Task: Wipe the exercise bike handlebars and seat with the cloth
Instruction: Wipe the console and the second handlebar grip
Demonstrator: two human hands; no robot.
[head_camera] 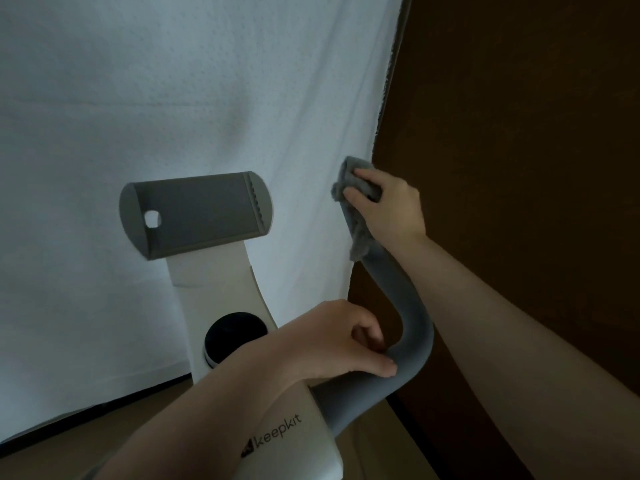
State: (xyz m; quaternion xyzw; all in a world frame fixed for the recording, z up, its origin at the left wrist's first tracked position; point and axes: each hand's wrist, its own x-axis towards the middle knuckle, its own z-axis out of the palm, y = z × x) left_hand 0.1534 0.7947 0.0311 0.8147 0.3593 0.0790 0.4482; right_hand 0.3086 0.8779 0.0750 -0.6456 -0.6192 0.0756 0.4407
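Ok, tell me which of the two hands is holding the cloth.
The right hand, up at the handlebar's far end, grips the grey cloth; the left hand grips the bare bend.

Single head-worn wide-angle view, looking forward and steeply down from just above and behind the exercise bike's white frame [287, 441], close in on its grey handlebar [412, 327] at lower right, with the tablet holder [194, 216] beyond the frame against a white curtain [173, 81].

The cloth [353, 202] and right hand [388, 206] cover the handlebar [412, 327] tip. The left forearm hides part of the black knob [232, 332]. The seat is out of view.
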